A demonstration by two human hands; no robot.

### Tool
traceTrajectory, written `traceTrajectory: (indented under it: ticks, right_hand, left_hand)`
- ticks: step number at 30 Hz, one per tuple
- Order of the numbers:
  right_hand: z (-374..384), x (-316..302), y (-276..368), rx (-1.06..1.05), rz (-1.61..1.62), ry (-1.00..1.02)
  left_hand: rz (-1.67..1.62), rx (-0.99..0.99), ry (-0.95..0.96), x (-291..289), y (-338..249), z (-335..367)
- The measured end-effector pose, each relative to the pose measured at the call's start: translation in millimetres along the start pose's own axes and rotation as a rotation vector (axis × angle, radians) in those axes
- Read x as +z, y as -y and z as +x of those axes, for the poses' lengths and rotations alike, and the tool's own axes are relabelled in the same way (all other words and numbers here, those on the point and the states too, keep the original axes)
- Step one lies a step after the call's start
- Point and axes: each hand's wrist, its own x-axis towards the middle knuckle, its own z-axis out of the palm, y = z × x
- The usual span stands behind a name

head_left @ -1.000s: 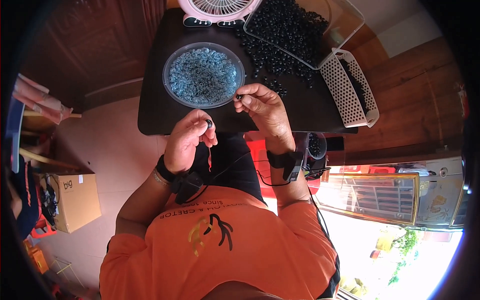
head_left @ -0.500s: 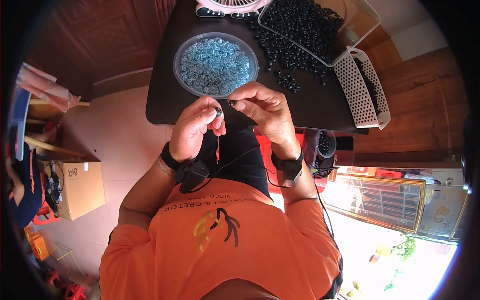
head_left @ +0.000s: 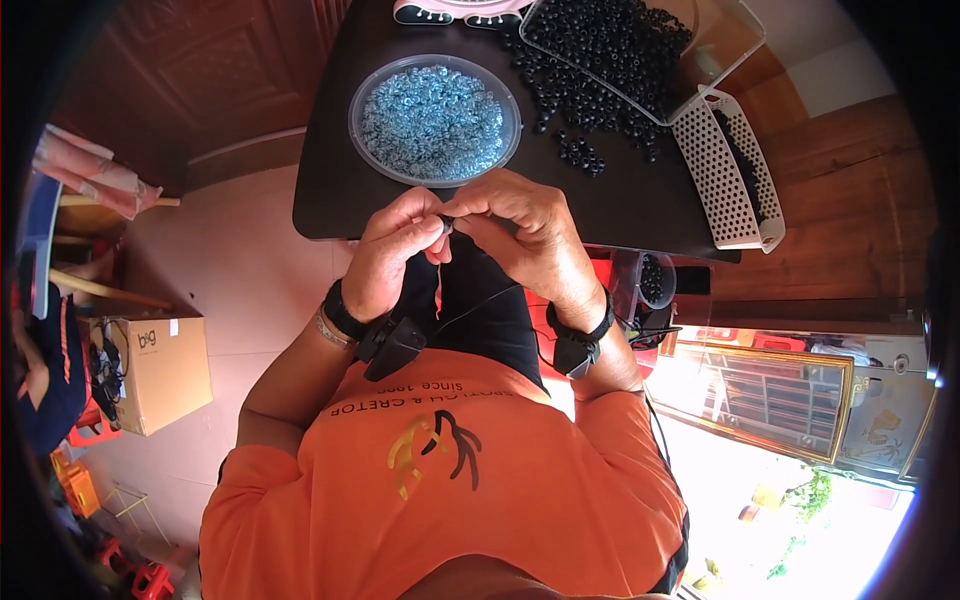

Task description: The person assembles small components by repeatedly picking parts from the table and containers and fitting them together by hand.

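My left hand point(head_left: 395, 250) is closed, pinching a small black round piece point(head_left: 447, 225) between thumb and forefinger. Against that piece, the fingertips of my right hand point(head_left: 525, 235) are pressed together; whatever they grip is hidden between them. Both hands meet just off the near edge of the dark table point(head_left: 325, 190), above my lap. A round clear tub point(head_left: 354, 130) full of small clear bluish pieces stands right behind them. Below the left fingers hangs a thin reddish strip point(head_left: 438, 290).
Black pieces point(head_left: 590, 85) lie heaped at the far right, around a tilted clear box point(head_left: 735, 70). Beside them stands a white perforated basket point(head_left: 705, 165). A pink object point(head_left: 465, 12) sits at the back. Lower right is a small tub of black pieces point(head_left: 652, 280). A cardboard box point(head_left: 165, 370) stands left.
My right hand has moved left, bringing its fingertips against the black piece in my left hand. The small dark piece seen in the right fingers is now hidden.
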Motion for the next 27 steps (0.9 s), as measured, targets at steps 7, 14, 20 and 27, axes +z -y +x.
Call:
traceTrajectory:
  ticks: [7, 14, 20, 27]
  right_hand:
    - [-5, 4, -8, 0.292, 0.551, -0.025]
    - [-15, 39, -14, 0.140, 0.220, -0.250]
    - [-20, 47, -20, 0.076, 0.038, -0.355]
    - [-21, 44, -20, -0.032, -0.135, -0.371]
  left_hand:
    - [-0.065, 0.033, -0.007, 3, -3, -3]
    - [-0.325, 0.089, -0.164, 14, 4, -4]
    - [-0.369, 0.064, -0.119, 14, 6, -5]
    - [-0.304, 0.070, -0.139, 20, 6, -4]
